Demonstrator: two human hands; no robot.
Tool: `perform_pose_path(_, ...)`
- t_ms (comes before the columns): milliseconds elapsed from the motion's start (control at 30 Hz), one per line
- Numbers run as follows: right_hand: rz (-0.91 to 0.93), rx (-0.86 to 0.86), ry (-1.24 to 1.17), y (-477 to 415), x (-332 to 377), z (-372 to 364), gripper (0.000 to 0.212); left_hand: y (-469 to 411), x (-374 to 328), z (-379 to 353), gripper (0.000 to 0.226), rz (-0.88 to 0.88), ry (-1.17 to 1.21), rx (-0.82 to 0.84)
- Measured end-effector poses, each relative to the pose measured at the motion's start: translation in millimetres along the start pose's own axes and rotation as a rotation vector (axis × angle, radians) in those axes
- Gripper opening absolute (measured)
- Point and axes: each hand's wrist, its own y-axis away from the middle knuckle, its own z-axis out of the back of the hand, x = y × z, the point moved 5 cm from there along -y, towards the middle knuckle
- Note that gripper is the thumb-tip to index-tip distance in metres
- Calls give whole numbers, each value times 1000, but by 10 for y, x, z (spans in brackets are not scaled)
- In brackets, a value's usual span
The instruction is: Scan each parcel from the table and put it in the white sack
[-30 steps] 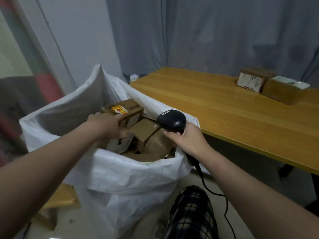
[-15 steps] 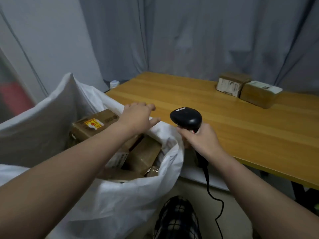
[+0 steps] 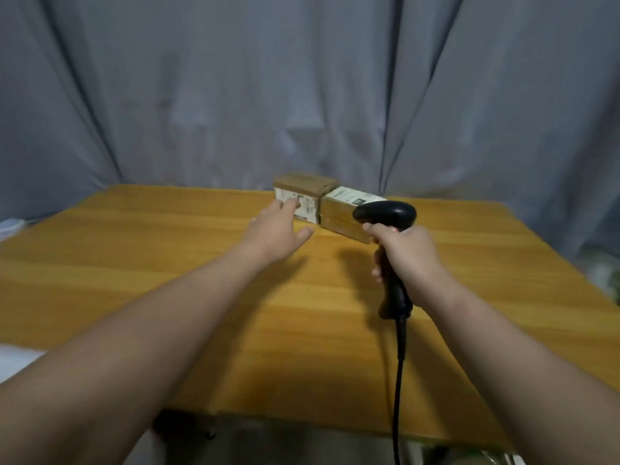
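Two brown cardboard parcels stand side by side at the far edge of the wooden table [image 3: 134, 270]. The left parcel [image 3: 310, 191] has a white label on its front face; the right parcel [image 3: 342, 213] has a white label on top. My left hand [image 3: 276, 229] stretches out over the table, fingers apart, its fingertips at the left parcel's front label. My right hand [image 3: 407, 260] grips the handle of a black barcode scanner [image 3: 385, 213], whose head hangs just in front of the right parcel. Of the white sack [image 3: 13, 360], only a sliver shows at the left edge.
A grey curtain [image 3: 302, 88] hangs right behind the table. The scanner's black cable [image 3: 399, 380] drops past the table's near edge. Blurred white and green things lie past the table's right edge.
My view has swung right, from the sack to the table. My left hand left the sack and reached across to the left parcel. The scanner moved forward toward the right parcel.
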Motion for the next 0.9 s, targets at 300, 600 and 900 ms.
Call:
perform_pose_path(300, -112, -52, -15, -811, -254, 475, 25, -1273, -805, -879, 99, -130, -105, 201)
perform_pose_path(600, -251, -70, -258, -1014, -453, 547, 31, -1106, -826, -1116, 91, -265, -94, 180)
perform_pose_path(900, -257, -57, -216, -455, -264, 513, 48, -41, -767, -707, 51, -386, 144, 223)
